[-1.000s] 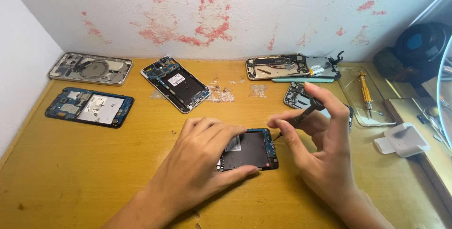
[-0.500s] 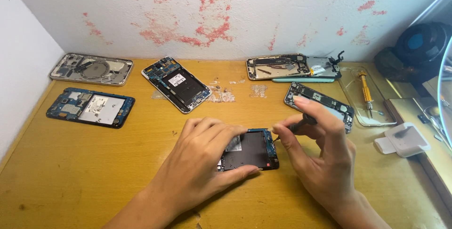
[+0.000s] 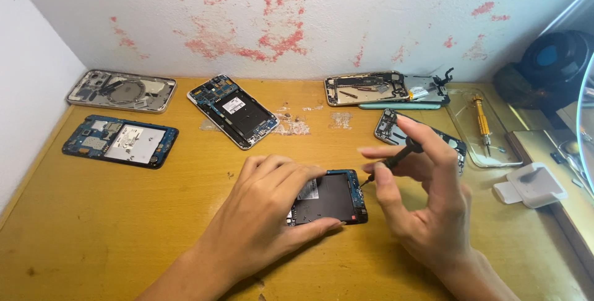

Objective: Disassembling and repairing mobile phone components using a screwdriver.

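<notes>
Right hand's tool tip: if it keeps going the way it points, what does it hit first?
Likely the right edge of the opened phone under the left hand; the right hand aims the dark tool down-left there. Depth unclear.

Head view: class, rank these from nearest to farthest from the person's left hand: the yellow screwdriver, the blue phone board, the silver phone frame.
1. Blue phone board, left of the left hand.
2. Silver phone frame, far left by the wall.
3. Yellow screwdriver, far right, in a clear tray.
</notes>
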